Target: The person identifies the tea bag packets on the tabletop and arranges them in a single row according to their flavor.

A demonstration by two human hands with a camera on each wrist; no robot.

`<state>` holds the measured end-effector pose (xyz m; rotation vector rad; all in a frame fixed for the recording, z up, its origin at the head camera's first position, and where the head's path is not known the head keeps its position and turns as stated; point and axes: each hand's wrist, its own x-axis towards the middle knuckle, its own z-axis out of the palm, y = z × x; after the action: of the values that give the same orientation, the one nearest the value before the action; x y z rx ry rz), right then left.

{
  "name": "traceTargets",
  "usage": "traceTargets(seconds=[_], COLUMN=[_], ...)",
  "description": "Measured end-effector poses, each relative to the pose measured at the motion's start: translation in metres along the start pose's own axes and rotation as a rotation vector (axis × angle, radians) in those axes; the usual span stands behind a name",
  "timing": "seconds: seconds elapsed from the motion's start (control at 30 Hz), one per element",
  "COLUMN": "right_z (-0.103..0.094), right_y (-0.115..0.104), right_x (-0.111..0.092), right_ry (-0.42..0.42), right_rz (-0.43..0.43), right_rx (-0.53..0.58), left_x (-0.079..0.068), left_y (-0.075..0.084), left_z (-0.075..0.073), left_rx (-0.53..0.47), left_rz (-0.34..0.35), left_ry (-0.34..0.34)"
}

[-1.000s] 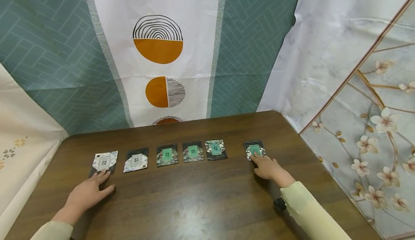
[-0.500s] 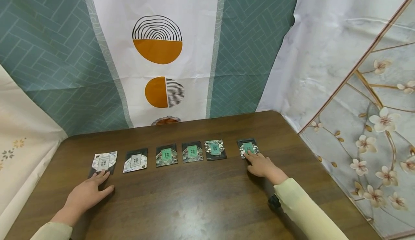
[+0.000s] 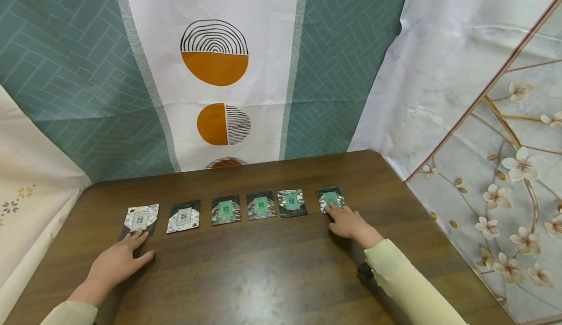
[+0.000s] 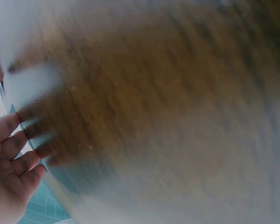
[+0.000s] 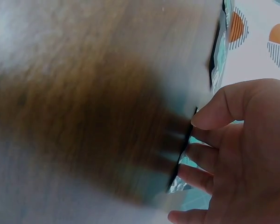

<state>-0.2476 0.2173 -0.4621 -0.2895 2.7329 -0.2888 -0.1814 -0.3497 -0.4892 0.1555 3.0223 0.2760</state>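
Note:
Several flat printed sachets lie in a row across the wooden table in the head view. My left hand (image 3: 116, 261) rests its fingertips on the near edge of the leftmost sachet (image 3: 142, 213), white and dark, with the thumb spread aside. On the rightmost sachet (image 3: 329, 196), dark with a green label, the fingertips of my right hand (image 3: 350, 225) press down; this sachet (image 5: 190, 160) shows at its edge behind the fingers in the right wrist view. Extended fingers of the left hand (image 4: 11, 163) appear at the left of its wrist view.
Between the hands lie a white-and-dark sachet (image 3: 184, 217), two green-labelled sachets (image 3: 226, 210) and a floral one (image 3: 291, 203). The brown table (image 3: 246, 271) reaches back to a patterned cloth (image 3: 228, 71). A floral cloth (image 3: 505, 203) hangs along the right side.
My right hand has slid the rightmost sachet leftward and slightly away, nearer the floral one. My left hand and the other sachets have stayed in place.

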Motion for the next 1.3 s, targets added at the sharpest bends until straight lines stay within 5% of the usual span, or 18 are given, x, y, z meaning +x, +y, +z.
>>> traceTargets(seconds=[1.3], right_z=[0.002], right_y=[-0.016], right_x=[0.009], right_ry=[0.093], right_rz=[-0.048], right_rx=[0.013], left_x=[0.009], left_y=[-0.002], left_z=[-0.012], left_rx=[0.014], left_rz=[0.012], left_ry=[0.024])
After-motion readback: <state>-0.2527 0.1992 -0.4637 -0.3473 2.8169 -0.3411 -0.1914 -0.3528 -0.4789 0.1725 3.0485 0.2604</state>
